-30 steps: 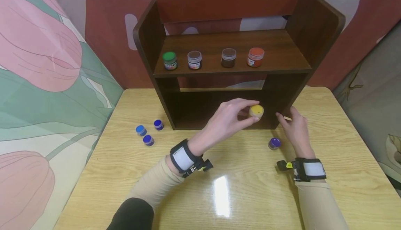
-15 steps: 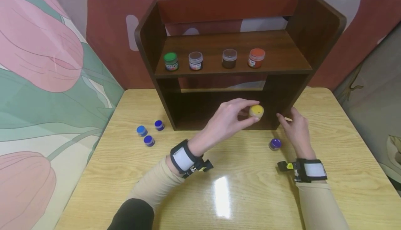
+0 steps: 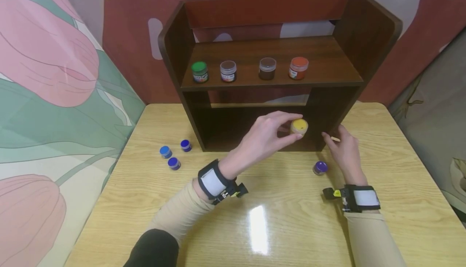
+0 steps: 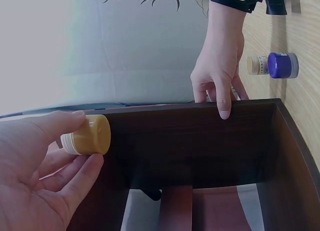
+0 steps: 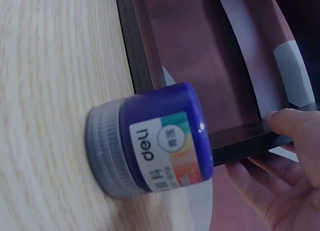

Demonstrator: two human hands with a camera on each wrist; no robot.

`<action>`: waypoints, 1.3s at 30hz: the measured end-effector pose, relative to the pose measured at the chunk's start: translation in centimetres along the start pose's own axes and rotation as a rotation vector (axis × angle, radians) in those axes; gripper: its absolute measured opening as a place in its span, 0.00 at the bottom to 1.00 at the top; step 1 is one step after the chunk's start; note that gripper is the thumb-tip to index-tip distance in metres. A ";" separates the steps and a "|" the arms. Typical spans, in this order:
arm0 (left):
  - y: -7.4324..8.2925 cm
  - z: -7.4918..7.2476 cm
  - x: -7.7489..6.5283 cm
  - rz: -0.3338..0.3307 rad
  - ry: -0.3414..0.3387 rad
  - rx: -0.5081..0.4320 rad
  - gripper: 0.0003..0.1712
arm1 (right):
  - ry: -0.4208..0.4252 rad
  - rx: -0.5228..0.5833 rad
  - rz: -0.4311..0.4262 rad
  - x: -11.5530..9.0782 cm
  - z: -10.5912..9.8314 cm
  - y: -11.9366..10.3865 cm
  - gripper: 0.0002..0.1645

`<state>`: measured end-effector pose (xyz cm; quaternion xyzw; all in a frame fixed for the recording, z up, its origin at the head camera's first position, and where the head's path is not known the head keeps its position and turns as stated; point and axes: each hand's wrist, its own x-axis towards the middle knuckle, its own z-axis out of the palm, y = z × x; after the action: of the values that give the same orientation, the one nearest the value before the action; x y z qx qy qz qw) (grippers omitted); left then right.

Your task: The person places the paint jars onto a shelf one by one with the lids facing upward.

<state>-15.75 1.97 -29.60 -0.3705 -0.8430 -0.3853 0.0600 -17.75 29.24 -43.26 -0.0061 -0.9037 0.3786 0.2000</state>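
My left hand [image 3: 263, 133] pinches a yellow paint jar [image 3: 299, 126] between thumb and fingers, in front of the lower compartment of a dark brown wooden shelf [image 3: 271, 84]. In the left wrist view the yellow jar [image 4: 92, 134] lies sideways to the camera. My right hand [image 3: 344, 149] grips the shelf's right side panel, thumb on the inner face and fingers on the outer, as the right wrist view shows with the panel edge [image 5: 245, 146]. Just left of that hand a purple-lidded paint jar [image 3: 320, 168] stands on the table; its label [image 5: 165, 151] reads "deli".
On the upper shelf stand a green jar [image 3: 200, 72], two dark jars, one of them left of centre [image 3: 228, 71] and one right [image 3: 267, 68], and a red jar [image 3: 298, 68]. Several blue-lidded jars, among them a light blue one [image 3: 165, 151], stand left on the wooden table [image 3: 291, 218].
My left hand has risen slightly with the yellow paint jar during the last half second. The right hand keeps its grip on the shelf panel. The head view has tilted a little.
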 end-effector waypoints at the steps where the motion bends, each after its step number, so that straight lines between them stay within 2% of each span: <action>1: 0.0 0.0 0.0 -0.001 0.000 -0.002 0.26 | -0.002 0.000 0.000 0.0 0.0 0.0 0.20; 15: 0.8 -0.3 1.0 0.022 0.010 0.020 0.27 | -0.025 -0.004 0.023 -0.1 -0.1 -0.2 0.22; 25: 1.2 -0.4 1.4 0.033 0.016 0.038 0.27 | -0.017 0.005 0.006 0.0 -0.1 -0.2 0.21; 32: 1.5 -0.7 1.7 0.034 0.018 0.004 0.27 | -0.010 0.006 -0.006 0.1 -0.1 -0.2 0.20; 39: 1.7 -0.9 2.0 0.003 0.004 -0.024 0.28 | -0.015 0.002 0.003 0.0 -0.2 -0.2 0.20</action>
<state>-16.22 3.26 -27.13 -0.3719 -0.8375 -0.3962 0.0576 -17.67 29.19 -43.01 -0.0043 -0.9047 0.3800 0.1925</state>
